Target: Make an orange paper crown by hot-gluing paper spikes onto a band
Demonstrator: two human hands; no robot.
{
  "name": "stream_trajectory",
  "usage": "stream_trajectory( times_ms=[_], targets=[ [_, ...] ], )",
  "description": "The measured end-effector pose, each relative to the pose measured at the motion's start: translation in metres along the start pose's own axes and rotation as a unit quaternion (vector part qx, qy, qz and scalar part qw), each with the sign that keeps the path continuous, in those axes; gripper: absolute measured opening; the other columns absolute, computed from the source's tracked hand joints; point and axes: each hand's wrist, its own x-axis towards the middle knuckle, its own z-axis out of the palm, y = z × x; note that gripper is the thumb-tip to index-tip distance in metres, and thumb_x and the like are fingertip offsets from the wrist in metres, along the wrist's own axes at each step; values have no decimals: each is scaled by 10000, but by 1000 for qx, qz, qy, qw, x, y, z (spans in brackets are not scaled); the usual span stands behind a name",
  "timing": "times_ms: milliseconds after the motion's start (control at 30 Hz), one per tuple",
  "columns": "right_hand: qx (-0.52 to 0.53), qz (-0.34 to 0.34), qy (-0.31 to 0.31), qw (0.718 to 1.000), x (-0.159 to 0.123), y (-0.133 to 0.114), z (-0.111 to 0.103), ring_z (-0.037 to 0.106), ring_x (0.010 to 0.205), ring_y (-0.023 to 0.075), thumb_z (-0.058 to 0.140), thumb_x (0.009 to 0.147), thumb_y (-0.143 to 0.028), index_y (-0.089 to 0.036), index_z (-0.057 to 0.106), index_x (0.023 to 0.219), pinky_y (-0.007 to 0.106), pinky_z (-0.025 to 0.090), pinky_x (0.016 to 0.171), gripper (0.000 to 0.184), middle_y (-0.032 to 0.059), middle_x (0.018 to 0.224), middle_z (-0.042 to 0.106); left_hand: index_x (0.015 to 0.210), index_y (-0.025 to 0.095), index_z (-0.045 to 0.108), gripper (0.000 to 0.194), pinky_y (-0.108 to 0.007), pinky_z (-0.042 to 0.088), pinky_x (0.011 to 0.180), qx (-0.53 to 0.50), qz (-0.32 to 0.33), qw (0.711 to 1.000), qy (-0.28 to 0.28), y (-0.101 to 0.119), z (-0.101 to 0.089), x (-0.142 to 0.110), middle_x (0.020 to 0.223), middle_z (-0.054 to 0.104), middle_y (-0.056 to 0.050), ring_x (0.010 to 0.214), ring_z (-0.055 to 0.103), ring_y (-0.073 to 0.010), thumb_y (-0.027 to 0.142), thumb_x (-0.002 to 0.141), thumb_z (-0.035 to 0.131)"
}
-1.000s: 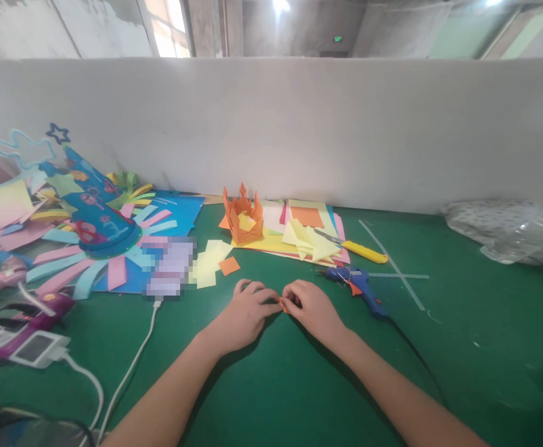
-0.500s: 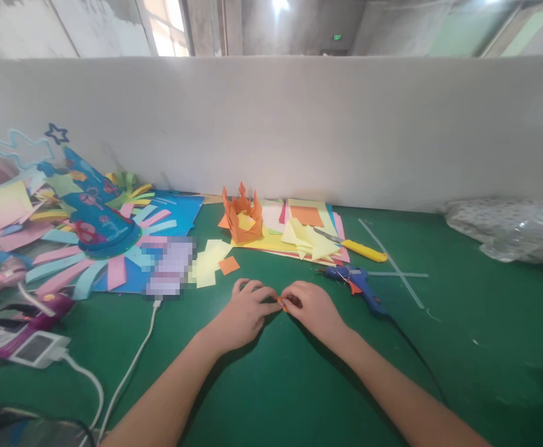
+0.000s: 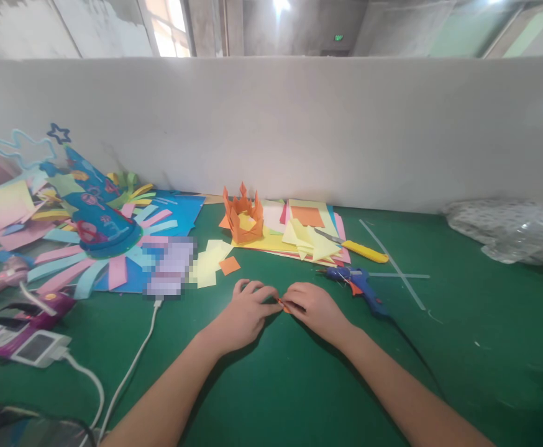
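Observation:
My left hand (image 3: 251, 310) and my right hand (image 3: 315, 310) meet at the middle of the green table, their fingertips pinching a small piece of orange paper (image 3: 286, 307). The fingers cover most of it, so its shape is hard to make out. Beyond my hands stands an orange folded-paper crown (image 3: 243, 220). One flat orange paper square (image 3: 229, 266) lies ahead of my left hand, beside pale yellow paper pieces (image 3: 209, 267). Past my right hand rests a blue glue gun (image 3: 362, 288) with an orange trigger.
A yellow utility knife (image 3: 365, 251) lies at the edge of stacked coloured paper (image 3: 306, 217). To the left are a blue cone hat (image 3: 99, 214), a blurred-out phone-like object (image 3: 171, 267), a white cable (image 3: 136, 360) and a power bank (image 3: 41, 349). A plastic bottle (image 3: 527, 239) lies far right.
My right fingers have shifted slightly on the orange paper, and a bit more of it shows below them. My left hand has hardly moved.

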Motion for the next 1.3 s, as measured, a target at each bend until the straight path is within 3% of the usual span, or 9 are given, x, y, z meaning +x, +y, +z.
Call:
stream_trajectory(
  times_ms=[400,867,1133,1300],
  targets=[
    [7,-31,-6,999,-2,6,1,546,779,163,462,902,-225,-185,657,870,292,420,700,201,55,813,623,1117,310,580,443,-427,218,964,-13,-9,1000,-4,1,0,1,1133,582,-4,1049,429,-184,43,836,366],
    [-1,-37,-38,999,-2,4,-14,514,755,160,408,923,-210,-173,666,818,287,399,682,281,53,792,610,1091,322,606,421,-473,171,1005,-23,-27,999,-5,2,-3,0,1092,620,-3,1013,454,-180,72,851,367],
    [8,-20,-52,998,-8,1,-22,518,776,164,409,908,-167,-188,657,832,295,402,692,260,58,827,607,1100,313,590,427,-471,171,1012,-6,-20,1000,-6,3,-4,0,1086,609,-4,1007,457,-175,52,838,377],
    [39,53,4,998,-6,-4,-17,524,751,161,429,896,-192,-179,614,756,296,405,684,232,43,763,592,1113,319,582,437,-474,180,1006,-6,-12,1000,-4,3,-3,1,1069,599,-14,1019,449,-182,48,837,379]
  ],
)
